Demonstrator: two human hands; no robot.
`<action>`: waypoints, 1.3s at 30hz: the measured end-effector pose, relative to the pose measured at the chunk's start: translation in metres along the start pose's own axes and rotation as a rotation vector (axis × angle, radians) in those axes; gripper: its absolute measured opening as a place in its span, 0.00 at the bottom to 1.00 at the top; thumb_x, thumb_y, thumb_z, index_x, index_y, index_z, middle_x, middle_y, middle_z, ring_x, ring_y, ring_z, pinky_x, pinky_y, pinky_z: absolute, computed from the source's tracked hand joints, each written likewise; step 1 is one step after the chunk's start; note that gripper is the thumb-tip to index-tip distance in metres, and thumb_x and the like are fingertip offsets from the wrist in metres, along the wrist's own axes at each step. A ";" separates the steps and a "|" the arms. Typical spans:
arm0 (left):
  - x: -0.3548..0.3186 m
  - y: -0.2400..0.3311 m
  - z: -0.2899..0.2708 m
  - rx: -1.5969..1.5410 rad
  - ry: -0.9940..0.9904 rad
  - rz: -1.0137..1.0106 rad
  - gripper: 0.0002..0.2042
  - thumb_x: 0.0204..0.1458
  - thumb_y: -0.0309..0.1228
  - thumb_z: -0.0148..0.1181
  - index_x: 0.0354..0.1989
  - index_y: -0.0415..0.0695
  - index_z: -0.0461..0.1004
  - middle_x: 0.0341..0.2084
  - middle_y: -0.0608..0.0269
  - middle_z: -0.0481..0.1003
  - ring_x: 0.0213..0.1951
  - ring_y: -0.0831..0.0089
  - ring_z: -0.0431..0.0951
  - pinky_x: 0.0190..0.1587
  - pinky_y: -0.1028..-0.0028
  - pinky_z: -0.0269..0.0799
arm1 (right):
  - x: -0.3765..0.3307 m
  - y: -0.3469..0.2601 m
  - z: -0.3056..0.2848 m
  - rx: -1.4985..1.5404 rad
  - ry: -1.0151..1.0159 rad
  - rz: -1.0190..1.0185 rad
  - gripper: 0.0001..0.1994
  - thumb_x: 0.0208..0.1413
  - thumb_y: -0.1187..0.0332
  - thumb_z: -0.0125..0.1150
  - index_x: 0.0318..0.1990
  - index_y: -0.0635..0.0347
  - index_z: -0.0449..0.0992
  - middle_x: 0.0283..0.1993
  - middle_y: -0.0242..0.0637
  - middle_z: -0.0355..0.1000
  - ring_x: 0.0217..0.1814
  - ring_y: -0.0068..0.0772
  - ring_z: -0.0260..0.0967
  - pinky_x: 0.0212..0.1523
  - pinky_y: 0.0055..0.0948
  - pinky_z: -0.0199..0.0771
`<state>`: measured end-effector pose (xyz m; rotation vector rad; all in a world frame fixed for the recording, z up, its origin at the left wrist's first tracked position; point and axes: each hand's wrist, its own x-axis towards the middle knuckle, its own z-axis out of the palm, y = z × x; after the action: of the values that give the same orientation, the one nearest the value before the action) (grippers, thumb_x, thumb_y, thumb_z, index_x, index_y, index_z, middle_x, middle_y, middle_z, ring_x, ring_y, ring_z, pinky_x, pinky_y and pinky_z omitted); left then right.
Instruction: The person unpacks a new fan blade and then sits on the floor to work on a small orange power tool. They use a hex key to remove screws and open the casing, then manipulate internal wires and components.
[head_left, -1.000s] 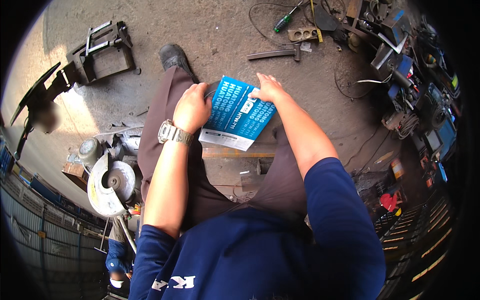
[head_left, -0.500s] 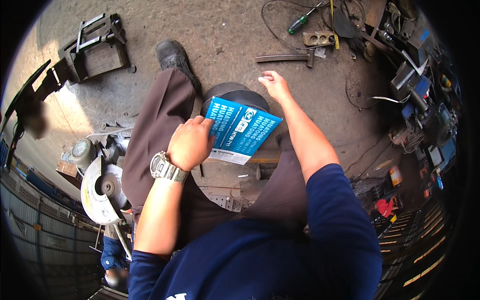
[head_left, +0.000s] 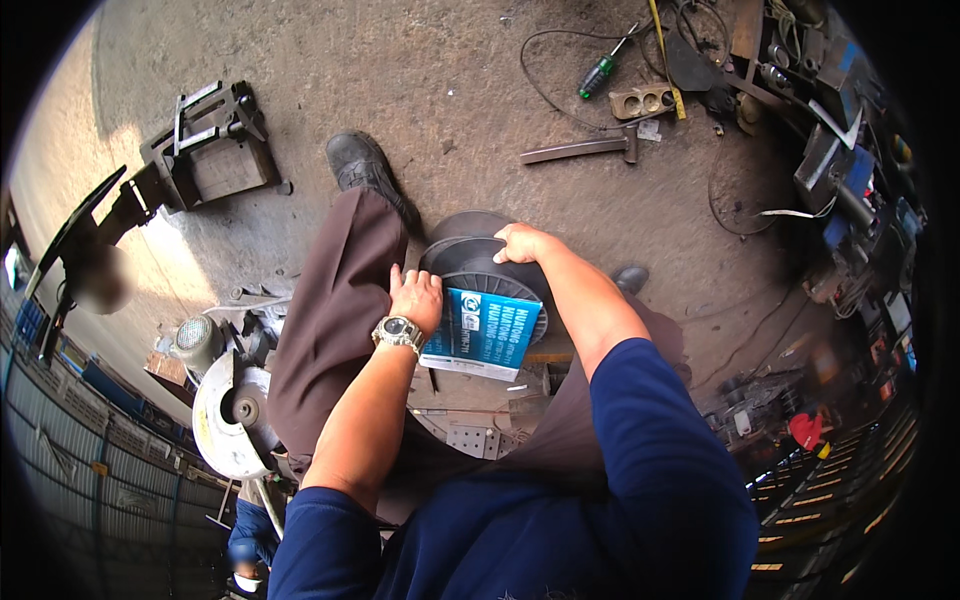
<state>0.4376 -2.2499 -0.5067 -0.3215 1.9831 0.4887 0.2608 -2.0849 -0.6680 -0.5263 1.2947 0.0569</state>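
Note:
Between my knees, black plastic reels [head_left: 460,254] with wide round flanges stand close together on the floor. A printed blue cardboard box [head_left: 487,335] with a white lower strip leans against the ribbed nearest flange, partly covering it. At the box's upper left corner is my left hand [head_left: 415,300], wearing a metal wristwatch, its fingers pointing away from me and closed on the box's edge as far as I can see. My right hand [head_left: 521,244] grips a reel's rim from the right, thumb near the flange face and fingers curled over it.
A hammer [head_left: 580,150], a green-handled screwdriver [head_left: 599,76] and a socket strip [head_left: 642,101] lie beyond my right hand. A cut-off saw [head_left: 236,410] stands left of my leg. Cables and tools crowd the far right. Another person [head_left: 252,530] is at lower left.
My right hand has come down from above the floor onto the reel's rim. The blue box has shifted toward me and straightened, uncovering a ribbed flange. My left hand stays at its edge.

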 end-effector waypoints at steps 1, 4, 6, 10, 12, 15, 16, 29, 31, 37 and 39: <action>0.001 -0.002 0.003 -0.007 0.027 0.001 0.10 0.64 0.31 0.51 0.48 0.48 0.77 0.44 0.60 0.78 0.54 0.60 0.76 0.68 0.50 0.61 | -0.006 0.004 0.000 0.000 0.036 -0.030 0.29 0.55 0.57 0.76 0.66 0.45 0.78 0.67 0.43 0.75 0.71 0.47 0.70 0.70 0.43 0.70; 0.000 0.007 -0.002 -0.044 0.097 0.076 0.08 0.63 0.30 0.51 0.45 0.49 0.77 0.43 0.59 0.77 0.53 0.59 0.76 0.65 0.54 0.64 | -0.039 0.010 -0.024 0.148 -0.007 -0.024 0.31 0.55 0.57 0.76 0.68 0.49 0.76 0.68 0.44 0.75 0.72 0.48 0.69 0.71 0.42 0.69; -0.001 0.015 -0.023 -0.112 0.216 0.187 0.08 0.61 0.29 0.53 0.46 0.48 0.76 0.43 0.59 0.77 0.53 0.57 0.76 0.66 0.52 0.64 | -0.063 0.016 -0.036 0.138 0.139 -0.014 0.34 0.55 0.57 0.76 0.68 0.58 0.74 0.67 0.51 0.74 0.73 0.48 0.69 0.71 0.41 0.68; -0.018 0.057 -0.089 -0.177 0.346 0.396 0.08 0.56 0.27 0.57 0.43 0.49 0.75 0.38 0.60 0.76 0.49 0.59 0.77 0.61 0.54 0.66 | -0.132 0.035 -0.058 0.225 0.250 -0.045 0.36 0.55 0.56 0.76 0.69 0.62 0.72 0.67 0.55 0.73 0.72 0.51 0.69 0.71 0.42 0.69; -0.043 0.080 -0.127 -0.187 0.423 0.496 0.07 0.54 0.27 0.57 0.40 0.50 0.75 0.35 0.62 0.75 0.45 0.61 0.76 0.55 0.59 0.68 | -0.186 0.036 -0.069 0.222 0.366 -0.007 0.36 0.55 0.55 0.75 0.69 0.63 0.72 0.68 0.57 0.72 0.73 0.50 0.68 0.72 0.42 0.68; -0.106 0.089 -0.187 -0.285 0.570 0.566 0.07 0.51 0.27 0.58 0.38 0.51 0.77 0.33 0.66 0.74 0.43 0.64 0.75 0.49 0.63 0.67 | -0.282 0.018 -0.088 0.501 0.484 -0.071 0.24 0.58 0.66 0.72 0.61 0.64 0.78 0.53 0.47 0.83 0.54 0.36 0.80 0.56 0.38 0.78; -0.135 0.083 -0.208 -0.303 0.598 0.571 0.07 0.51 0.27 0.59 0.37 0.51 0.78 0.33 0.66 0.73 0.43 0.64 0.75 0.49 0.63 0.67 | -0.311 0.015 -0.091 0.575 0.526 -0.102 0.23 0.59 0.67 0.72 0.61 0.64 0.78 0.52 0.45 0.83 0.53 0.34 0.80 0.56 0.37 0.78; -0.456 -0.160 -0.422 -0.420 1.021 0.404 0.08 0.53 0.22 0.63 0.39 0.49 0.79 0.31 0.65 0.80 0.40 0.63 0.79 0.48 0.62 0.66 | -0.660 -0.156 -0.146 0.934 1.227 -0.144 0.16 0.64 0.71 0.68 0.57 0.62 0.80 0.50 0.33 0.83 0.49 0.26 0.78 0.52 0.30 0.77; -0.473 -0.208 -0.452 -0.379 1.126 0.323 0.07 0.53 0.23 0.62 0.39 0.48 0.78 0.32 0.65 0.80 0.40 0.62 0.78 0.47 0.61 0.66 | -0.704 -0.201 -0.160 0.826 1.291 -0.193 0.16 0.64 0.71 0.66 0.58 0.63 0.79 0.51 0.35 0.83 0.50 0.29 0.78 0.54 0.31 0.76; -0.498 -0.324 -0.573 -0.364 1.289 0.103 0.11 0.52 0.21 0.61 0.43 0.47 0.79 0.37 0.59 0.81 0.43 0.56 0.79 0.50 0.60 0.67 | -0.765 -0.261 -0.180 0.450 1.357 0.108 0.24 0.58 0.66 0.70 0.61 0.64 0.77 0.56 0.54 0.81 0.59 0.49 0.79 0.61 0.39 0.74; -0.489 -0.367 -0.606 -0.363 1.376 0.060 0.11 0.54 0.22 0.62 0.45 0.47 0.79 0.37 0.56 0.81 0.43 0.52 0.78 0.49 0.59 0.67 | -0.762 -0.289 -0.192 0.232 1.317 0.359 0.29 0.58 0.60 0.72 0.66 0.61 0.75 0.63 0.57 0.76 0.69 0.58 0.71 0.69 0.45 0.70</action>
<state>0.3319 -2.8532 0.0983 -1.0242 3.2178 0.7751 -0.0367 -2.2276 0.1019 -0.0595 2.6325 -0.1738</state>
